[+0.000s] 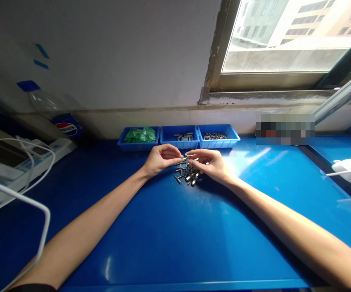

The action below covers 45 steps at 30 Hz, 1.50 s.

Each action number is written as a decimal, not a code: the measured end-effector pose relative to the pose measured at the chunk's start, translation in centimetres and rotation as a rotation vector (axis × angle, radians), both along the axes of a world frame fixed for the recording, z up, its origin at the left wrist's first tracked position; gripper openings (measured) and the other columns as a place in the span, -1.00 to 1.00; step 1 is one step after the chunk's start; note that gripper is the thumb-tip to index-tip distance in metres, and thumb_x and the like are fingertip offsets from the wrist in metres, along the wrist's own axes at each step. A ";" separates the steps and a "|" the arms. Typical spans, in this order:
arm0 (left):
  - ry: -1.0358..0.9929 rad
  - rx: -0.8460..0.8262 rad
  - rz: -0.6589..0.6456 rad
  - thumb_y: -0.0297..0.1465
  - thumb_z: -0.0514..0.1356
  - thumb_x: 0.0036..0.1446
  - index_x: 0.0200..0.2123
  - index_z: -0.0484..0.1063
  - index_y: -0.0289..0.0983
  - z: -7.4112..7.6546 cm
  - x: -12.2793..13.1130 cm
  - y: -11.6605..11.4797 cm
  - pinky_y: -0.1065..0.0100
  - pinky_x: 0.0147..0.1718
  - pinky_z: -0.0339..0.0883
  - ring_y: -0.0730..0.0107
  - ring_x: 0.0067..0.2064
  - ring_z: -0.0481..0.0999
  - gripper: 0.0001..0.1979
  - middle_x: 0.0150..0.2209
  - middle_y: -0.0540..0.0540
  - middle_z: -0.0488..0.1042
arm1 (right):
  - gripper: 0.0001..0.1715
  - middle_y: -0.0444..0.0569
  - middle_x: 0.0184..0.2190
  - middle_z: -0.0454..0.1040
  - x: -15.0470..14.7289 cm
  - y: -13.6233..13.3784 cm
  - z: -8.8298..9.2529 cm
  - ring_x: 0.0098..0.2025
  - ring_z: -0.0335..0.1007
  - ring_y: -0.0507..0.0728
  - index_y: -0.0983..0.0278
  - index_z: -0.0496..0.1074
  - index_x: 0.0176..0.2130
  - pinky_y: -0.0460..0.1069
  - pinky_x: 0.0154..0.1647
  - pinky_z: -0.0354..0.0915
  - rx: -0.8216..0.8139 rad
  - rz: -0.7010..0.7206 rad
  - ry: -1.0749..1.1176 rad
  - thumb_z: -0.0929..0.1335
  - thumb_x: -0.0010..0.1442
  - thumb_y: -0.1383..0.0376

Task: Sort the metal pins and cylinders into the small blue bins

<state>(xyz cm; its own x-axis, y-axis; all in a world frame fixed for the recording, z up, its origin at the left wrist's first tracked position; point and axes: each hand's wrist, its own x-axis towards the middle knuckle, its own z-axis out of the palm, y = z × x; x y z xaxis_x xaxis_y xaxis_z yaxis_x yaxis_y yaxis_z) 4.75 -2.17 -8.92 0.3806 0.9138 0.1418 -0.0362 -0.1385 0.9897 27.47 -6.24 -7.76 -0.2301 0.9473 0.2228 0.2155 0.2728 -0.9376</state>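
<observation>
Tabletop (163,227), glossy blue, adjoins a grey windowed wall (132,52); left hand (162,159) and right hand (211,163) narrowly pinch a silvery metal piece (186,156).

I saw two bare hands (213,164) and slim, bare forearms (278,215), with the curved edge of a black sleeve (33,288) showing high on the left arm (87,239).

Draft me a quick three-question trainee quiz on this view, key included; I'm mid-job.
1. How many blue trays stand in the row just beyond the left hand and right hand?
2. What lies loose on the bench beneath the fingertips?
A. paper cups
B. small metal parts
C. wooden blocks
3. Fill in: the green plastic lies in the ___ tray of that row.

Key: 1. Three. 2. B. 3. Left.
</observation>
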 end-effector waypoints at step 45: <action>0.342 0.373 0.048 -0.43 0.33 0.04 -0.18 0.59 -0.29 -1.0 0.3 0.1 0.33 -0.24 0.53 0.35 -0.30 0.59 -0.77 -0.27 -0.10 0.62 | -0.61 0.00 -0.08 0.66 1.2 1.0 -0.7 -0.34 0.54 0.10 0.18 0.51 0.05 0.02 -0.34 0.48 0.161 -0.338 0.081 0.44 0.23 0.19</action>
<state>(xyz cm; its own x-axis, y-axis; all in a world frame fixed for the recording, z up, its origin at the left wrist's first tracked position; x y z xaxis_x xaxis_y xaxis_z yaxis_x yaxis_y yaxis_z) 5.04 -2.06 -9.94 0.4214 0.8423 0.3361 0.2966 -0.4783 0.8266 28.67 -5.22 -8.45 0.1138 0.9183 0.3791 0.2455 0.3438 -0.9064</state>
